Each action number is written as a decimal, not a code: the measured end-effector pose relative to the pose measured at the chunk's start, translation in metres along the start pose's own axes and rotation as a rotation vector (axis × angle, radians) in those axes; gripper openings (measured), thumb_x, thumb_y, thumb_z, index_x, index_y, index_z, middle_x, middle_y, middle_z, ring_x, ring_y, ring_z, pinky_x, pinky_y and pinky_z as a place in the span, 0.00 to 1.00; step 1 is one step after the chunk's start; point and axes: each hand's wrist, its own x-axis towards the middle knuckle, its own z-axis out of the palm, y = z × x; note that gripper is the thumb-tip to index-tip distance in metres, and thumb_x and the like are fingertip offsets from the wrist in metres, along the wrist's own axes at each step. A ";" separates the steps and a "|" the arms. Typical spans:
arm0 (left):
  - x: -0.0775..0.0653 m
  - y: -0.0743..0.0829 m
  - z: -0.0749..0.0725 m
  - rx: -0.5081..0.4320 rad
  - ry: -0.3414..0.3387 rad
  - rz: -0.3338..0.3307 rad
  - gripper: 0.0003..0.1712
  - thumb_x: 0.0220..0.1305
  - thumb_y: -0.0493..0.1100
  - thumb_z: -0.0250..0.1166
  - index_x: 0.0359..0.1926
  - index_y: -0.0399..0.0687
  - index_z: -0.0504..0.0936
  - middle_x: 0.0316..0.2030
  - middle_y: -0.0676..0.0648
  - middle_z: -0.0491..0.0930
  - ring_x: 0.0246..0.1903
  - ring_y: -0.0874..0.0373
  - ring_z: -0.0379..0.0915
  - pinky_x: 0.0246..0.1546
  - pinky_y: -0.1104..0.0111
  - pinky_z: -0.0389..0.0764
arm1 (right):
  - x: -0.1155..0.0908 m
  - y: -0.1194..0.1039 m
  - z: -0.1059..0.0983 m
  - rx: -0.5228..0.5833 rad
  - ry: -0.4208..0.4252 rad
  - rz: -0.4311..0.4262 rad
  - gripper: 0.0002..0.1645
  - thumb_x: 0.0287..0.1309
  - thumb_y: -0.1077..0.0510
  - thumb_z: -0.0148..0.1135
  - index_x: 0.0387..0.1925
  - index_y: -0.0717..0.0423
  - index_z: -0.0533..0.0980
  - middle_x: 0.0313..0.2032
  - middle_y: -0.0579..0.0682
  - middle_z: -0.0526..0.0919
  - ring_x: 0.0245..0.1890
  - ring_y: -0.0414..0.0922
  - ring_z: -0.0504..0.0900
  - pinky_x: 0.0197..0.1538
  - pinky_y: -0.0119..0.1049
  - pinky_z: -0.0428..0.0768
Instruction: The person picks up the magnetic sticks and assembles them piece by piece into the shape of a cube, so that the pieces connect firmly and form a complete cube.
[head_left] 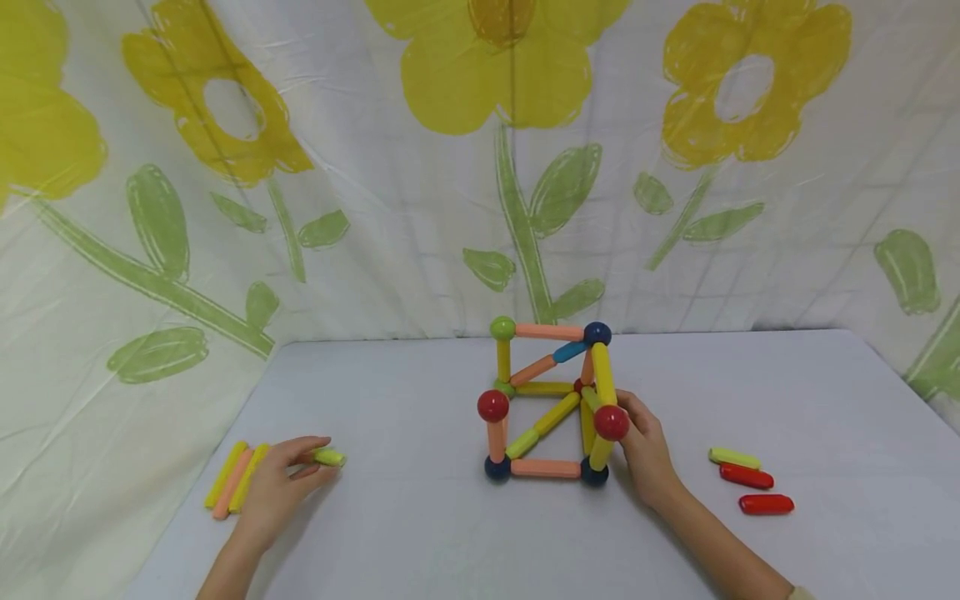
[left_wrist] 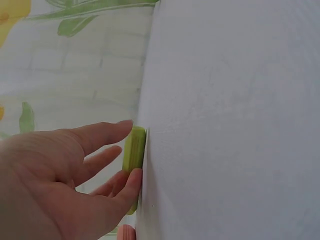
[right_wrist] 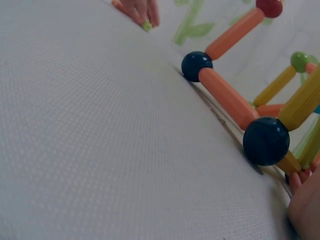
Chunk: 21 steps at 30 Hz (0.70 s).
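My left hand (head_left: 276, 490) is low over the left of the table, its thumb and fingers around a short yellow-green magnetic stick (head_left: 330, 457). In the left wrist view the thumb and a fingertip touch that stick (left_wrist: 134, 150) at the table surface. A box-like frame of magnetic sticks and balls (head_left: 546, 468) stands right of centre, with diagonal sticks across its base and back. At its right side my right hand (head_left: 651, 458) holds it near the front red ball (head_left: 611, 422); the frame partly hides the fingertips. The right wrist view shows a dark blue corner ball (right_wrist: 266, 141) close up.
Two yellow sticks and a pink stick (head_left: 233, 483) lie side by side beyond the left wrist. Right of the right arm lie a yellow-green stick (head_left: 735, 458) and two red sticks (head_left: 766, 504). A flowered cloth (head_left: 405, 233) hangs behind the white table (head_left: 390, 533).
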 end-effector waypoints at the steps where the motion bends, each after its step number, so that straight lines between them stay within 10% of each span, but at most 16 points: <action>1: 0.001 0.000 0.000 0.017 -0.007 0.003 0.27 0.61 0.32 0.77 0.61 0.28 0.82 0.64 0.30 0.75 0.48 0.66 0.75 0.46 0.83 0.80 | 0.000 0.000 0.000 0.001 0.000 0.003 0.26 0.81 0.55 0.47 0.71 0.63 0.68 0.71 0.60 0.71 0.60 0.34 0.72 0.58 0.20 0.75; 9: 0.007 -0.003 0.000 0.215 0.006 0.068 0.18 0.62 0.33 0.76 0.53 0.34 0.88 0.53 0.34 0.83 0.38 0.57 0.75 0.35 0.75 0.78 | -0.001 0.000 0.000 -0.006 -0.003 -0.001 0.26 0.81 0.54 0.47 0.71 0.63 0.69 0.71 0.60 0.71 0.60 0.35 0.72 0.58 0.20 0.75; 16: 0.013 0.001 0.002 0.299 -0.040 0.110 0.16 0.58 0.44 0.81 0.46 0.44 0.92 0.47 0.43 0.89 0.53 0.43 0.83 0.53 0.50 0.83 | -0.001 0.000 -0.001 -0.009 -0.003 -0.014 0.25 0.81 0.55 0.45 0.70 0.63 0.69 0.70 0.60 0.73 0.59 0.35 0.73 0.59 0.20 0.75; 21: 0.014 0.009 0.006 0.335 -0.067 0.144 0.14 0.59 0.47 0.81 0.45 0.48 0.92 0.40 0.49 0.89 0.36 0.56 0.79 0.36 0.66 0.80 | 0.000 0.001 -0.001 -0.012 -0.001 -0.012 0.25 0.81 0.54 0.46 0.70 0.63 0.69 0.70 0.60 0.73 0.59 0.35 0.73 0.59 0.20 0.74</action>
